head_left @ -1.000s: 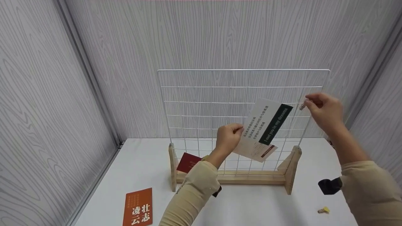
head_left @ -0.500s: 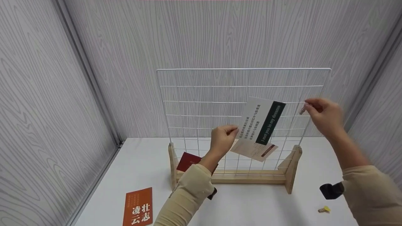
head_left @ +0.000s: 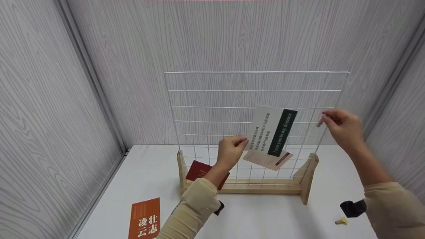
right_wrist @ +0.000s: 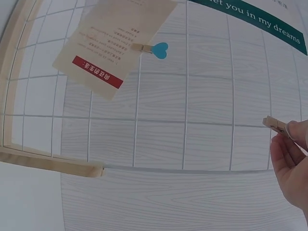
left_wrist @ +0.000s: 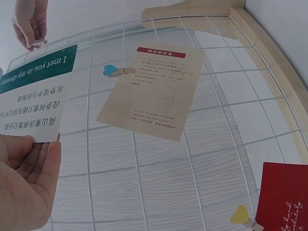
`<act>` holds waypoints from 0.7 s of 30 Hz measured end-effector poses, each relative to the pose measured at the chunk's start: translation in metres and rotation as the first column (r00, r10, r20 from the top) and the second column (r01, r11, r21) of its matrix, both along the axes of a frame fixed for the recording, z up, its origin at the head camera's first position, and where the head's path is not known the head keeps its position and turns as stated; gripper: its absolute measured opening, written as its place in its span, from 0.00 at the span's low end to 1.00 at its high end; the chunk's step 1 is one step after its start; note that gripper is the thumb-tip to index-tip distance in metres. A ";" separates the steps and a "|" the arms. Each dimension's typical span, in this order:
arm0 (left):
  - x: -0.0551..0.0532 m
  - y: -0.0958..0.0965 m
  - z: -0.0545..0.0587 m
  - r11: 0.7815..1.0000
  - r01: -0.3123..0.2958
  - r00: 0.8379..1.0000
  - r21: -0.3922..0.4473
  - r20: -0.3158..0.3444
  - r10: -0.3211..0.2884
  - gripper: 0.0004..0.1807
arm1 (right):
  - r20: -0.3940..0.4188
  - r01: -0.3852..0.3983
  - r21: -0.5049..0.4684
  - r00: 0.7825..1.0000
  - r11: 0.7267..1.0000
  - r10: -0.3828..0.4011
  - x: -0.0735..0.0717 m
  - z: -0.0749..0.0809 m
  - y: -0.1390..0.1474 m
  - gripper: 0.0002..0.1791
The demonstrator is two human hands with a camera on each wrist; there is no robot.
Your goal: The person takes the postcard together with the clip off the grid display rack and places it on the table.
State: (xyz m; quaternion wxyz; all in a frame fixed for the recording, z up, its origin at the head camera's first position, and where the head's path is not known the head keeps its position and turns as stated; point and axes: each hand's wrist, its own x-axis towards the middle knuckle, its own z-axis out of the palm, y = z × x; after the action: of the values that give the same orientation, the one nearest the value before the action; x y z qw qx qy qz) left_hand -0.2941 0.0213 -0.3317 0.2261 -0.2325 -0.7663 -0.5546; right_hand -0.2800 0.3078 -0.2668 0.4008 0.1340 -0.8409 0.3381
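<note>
My left hand (head_left: 230,151) pinches a white card (head_left: 270,129) with a dark green band by its left edge, tilted, in front of a white wire grid (head_left: 212,108). At the grid's right side my right hand (head_left: 345,127) pinches a small wooden clothespin (right_wrist: 274,124) between thumb and fingers, apart from the card. A cream card (left_wrist: 154,91) with a red strip hangs on the grid, held by a clothespin with a blue heart (left_wrist: 110,71); in the head view the white card partly covers it. Lower left hangs a red card (head_left: 199,171) beside a clothespin with a yellow heart (left_wrist: 239,214).
The grid stands in a wooden base (head_left: 259,191) on a white table (head_left: 146,172). An orange card (head_left: 144,217) lies at the front left. Another clothespin with a yellow top (head_left: 341,221) lies at the front right. Panelled walls enclose the back and sides.
The left hand has moved left and slightly down with the white card, which now stands more upright. The right hand, still pinching the clothespin, has come down a little.
</note>
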 end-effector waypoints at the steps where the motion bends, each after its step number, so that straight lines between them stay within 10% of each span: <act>1: 0.001 -0.001 0.000 1.000 -0.002 1.000 0.001 -0.005 0.002 0.06 | -0.004 -0.001 -0.003 1.000 1.000 0.001 0.000 -0.001 0.000 0.08; 14: 0.006 -0.015 -0.011 0.996 0.023 0.999 0.085 0.021 -0.025 0.06 | -0.022 -0.002 -0.021 1.000 1.000 0.002 0.000 -0.027 0.012 0.06; 21: 0.017 -0.023 -0.020 0.989 0.054 0.994 0.140 0.083 -0.066 0.07 | 0.102 0.029 -0.062 0.995 0.998 -0.022 0.004 -0.054 0.017 0.08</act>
State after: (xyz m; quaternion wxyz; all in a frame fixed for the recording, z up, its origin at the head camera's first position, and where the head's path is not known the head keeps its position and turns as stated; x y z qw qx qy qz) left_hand -0.2776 -0.0016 -0.3519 0.1910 -0.2147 -0.7281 -0.6223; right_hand -0.2757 0.3250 -0.3208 0.3660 0.0932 -0.8506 0.3658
